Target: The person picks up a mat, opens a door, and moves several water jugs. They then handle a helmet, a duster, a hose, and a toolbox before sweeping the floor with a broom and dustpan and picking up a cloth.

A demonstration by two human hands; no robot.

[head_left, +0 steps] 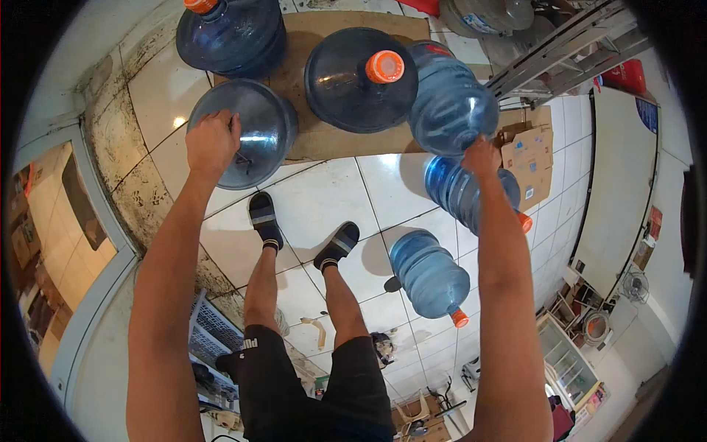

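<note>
My left hand [212, 146] is closed over the top of a blue water jug [269, 125] standing at the left. Its fingers hide the neck, and a thin dark strip shows just below them. At the right, my right hand [482, 157] is wrapped round the neck of another blue water jug [451, 103], tilted with its neck toward me. Between the two stands a jug with an orange cap [385, 66]. A further capped jug [243, 37] stands behind the left one.
Two jugs lie on their sides on the white tiles, one ribbed [431, 272] and one [456, 193] below my right hand. Flattened cardboard [317, 147] lies under the standing jugs. A metal ladder [552, 55] leans at the right, and a blue crate [213, 331] sits by my left leg.
</note>
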